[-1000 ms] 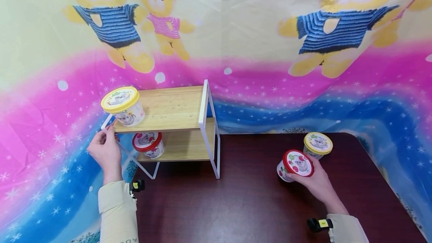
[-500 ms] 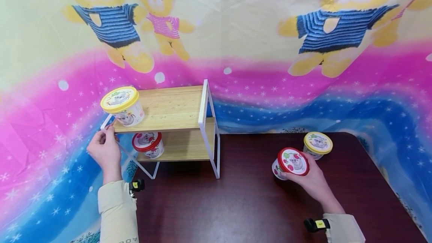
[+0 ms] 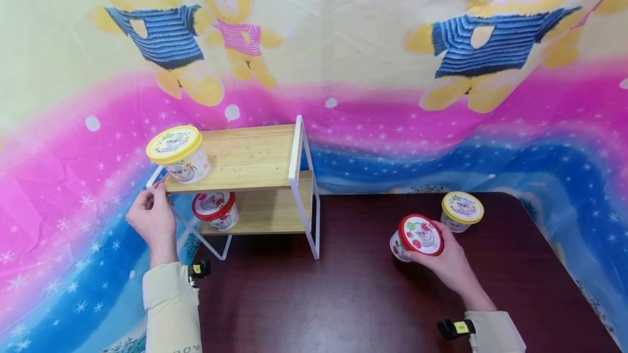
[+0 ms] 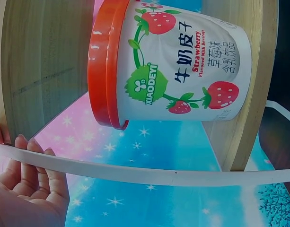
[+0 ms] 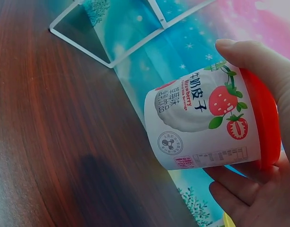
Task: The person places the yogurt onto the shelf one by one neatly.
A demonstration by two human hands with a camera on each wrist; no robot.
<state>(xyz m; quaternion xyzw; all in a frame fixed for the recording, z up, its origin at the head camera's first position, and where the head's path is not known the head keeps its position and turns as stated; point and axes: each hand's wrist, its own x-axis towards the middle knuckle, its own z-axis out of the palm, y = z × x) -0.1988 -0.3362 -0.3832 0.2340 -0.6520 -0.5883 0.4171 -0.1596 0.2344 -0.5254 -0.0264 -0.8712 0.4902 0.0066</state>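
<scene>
My right hand (image 3: 453,266) grips a white tub with a red lid (image 3: 421,235) and strawberries printed on its side. In the right wrist view this tub (image 5: 197,118) is tilted and held off the table, thumb on one side and fingers on the other. My left hand (image 3: 154,219) holds the front left corner of a two-tier shelf (image 3: 250,159), its fingers (image 4: 29,165) curled round the white metal frame and board edge. Above that hand a yellow-lidded tub (image 3: 179,154) stands on the top board. Another red-lidded strawberry tub (image 3: 216,211) stands on the lower board.
A second yellow-lidded tub (image 3: 462,211) stands on the dark wooden table (image 3: 353,287), just behind my right hand. Between the right hand and the shelf rises the shelf's white right-hand frame (image 3: 314,227). A printed bear curtain (image 3: 363,80) hangs behind and at both sides.
My right hand has moved a little to the left with the red-lidded tub, away from the yellow-lidded one. The left hand and the shelf have stayed still.
</scene>
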